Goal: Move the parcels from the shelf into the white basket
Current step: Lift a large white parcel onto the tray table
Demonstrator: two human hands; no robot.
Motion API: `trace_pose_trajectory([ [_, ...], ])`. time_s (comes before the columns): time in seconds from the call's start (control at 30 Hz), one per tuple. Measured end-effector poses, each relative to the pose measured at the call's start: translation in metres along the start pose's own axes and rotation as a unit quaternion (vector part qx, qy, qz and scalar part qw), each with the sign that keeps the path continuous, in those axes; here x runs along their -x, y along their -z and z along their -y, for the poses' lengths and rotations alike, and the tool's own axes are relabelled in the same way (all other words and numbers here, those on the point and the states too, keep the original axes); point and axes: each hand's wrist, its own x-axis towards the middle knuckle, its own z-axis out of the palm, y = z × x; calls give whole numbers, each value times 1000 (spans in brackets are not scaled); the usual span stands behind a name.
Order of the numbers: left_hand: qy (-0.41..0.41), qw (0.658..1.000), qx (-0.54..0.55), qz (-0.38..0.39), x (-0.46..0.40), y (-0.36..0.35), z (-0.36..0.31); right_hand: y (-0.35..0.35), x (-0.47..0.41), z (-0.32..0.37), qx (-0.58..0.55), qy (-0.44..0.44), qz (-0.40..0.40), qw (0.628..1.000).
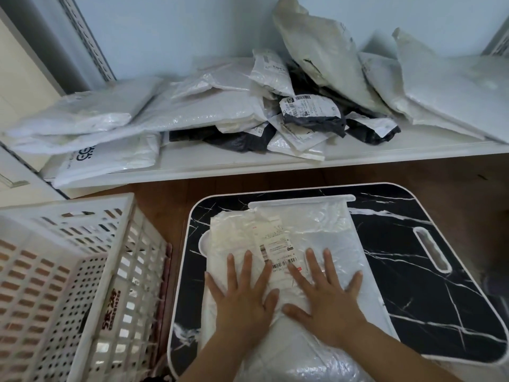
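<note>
Both hands lie flat, fingers spread, the left hand (pixel 242 292) and right hand (pixel 323 290) pressing 1 white parcel (pixel 275 244) on the black marble tabletop (pixel 413 271), so the step looks midway between shelf and basket. Next it needs gripping and carrying left into the white basket (pixel 82 271), whose contents I cannot make out. The shelf (pixel 234 164) holds many more parcels (pixel 248 114)

Open-topped white basket (pixel 82 271) just left, seemingly unobstructed; shelf (pixel 248 164) parcel-crowded
</note>
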Motion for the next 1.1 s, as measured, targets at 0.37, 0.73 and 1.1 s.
trace_pose_trajectory([
  [0.37,-4,1000,-17,-3,-2,-16,1,-25,5,0,-2,-13,-23,1000],
  [0.73,280,933,215,-68,-3,52,12,40,-5,-48,-237,-384,-78,889],
  [1.1,381,710,590,-44,0,117,72,98,-11,-20,-446,-266,-38,854],
])
